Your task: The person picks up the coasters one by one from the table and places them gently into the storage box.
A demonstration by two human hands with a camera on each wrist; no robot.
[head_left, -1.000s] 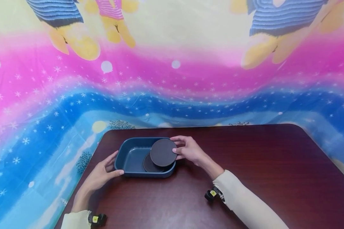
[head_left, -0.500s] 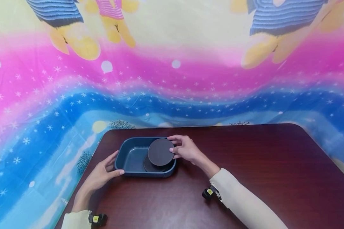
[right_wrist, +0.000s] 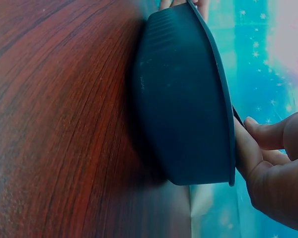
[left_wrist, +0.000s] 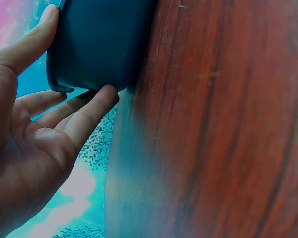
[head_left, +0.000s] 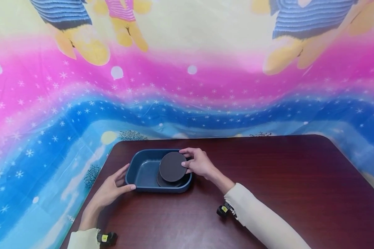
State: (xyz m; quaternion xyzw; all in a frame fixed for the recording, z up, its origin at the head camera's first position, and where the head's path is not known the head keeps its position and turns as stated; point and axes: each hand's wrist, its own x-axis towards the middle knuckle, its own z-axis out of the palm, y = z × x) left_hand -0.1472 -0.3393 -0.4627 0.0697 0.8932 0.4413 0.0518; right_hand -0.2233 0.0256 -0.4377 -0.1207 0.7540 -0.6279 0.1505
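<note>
A dark blue rectangular container stands at the far left of the table. My left hand touches its left end with spread, nearly straight fingers, the thumb at the front corner. Over the container's right half, my right hand pinches a round dark brown coaster between thumb and fingers. Beneath this coaster a second round coaster lies in the container, largely covered. In the right wrist view the container's wall hides most of the held coaster.
A dark red-brown wooden table extends right and toward the front. Its back edge meets a colourful printed cloth. Black wrist cameras sit at both sleeves.
My right hand has moved the held coaster a little to the left, so it covers more of the lower coaster. My left hand and the container have stayed almost still.
</note>
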